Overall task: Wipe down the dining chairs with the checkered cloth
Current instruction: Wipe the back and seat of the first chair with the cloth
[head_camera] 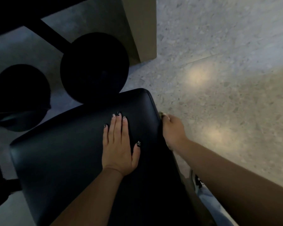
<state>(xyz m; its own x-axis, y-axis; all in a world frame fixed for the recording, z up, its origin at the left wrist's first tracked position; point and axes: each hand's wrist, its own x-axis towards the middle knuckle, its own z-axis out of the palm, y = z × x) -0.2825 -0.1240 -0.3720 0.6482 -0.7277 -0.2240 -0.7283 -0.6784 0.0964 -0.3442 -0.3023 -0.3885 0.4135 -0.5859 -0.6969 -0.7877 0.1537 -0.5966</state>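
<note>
My left hand [119, 147] lies flat, fingers together, on slick padded chair [69, 160]; right hand [172, 129], three o'clock, pinches soft limp cloth [162, 114].

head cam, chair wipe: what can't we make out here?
- Cloth: head view, only a scrap shows past the right hand; pattern unreadable.
- Right fingers: hidden behind the chair edge.
- Chair legs: hidden by the seat.
- Round stools: too dark for detail.
- Left hand: flat on the seat, plainly seen.

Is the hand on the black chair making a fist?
No, the left hand lies flat on the black chair with its fingers straight.
</note>
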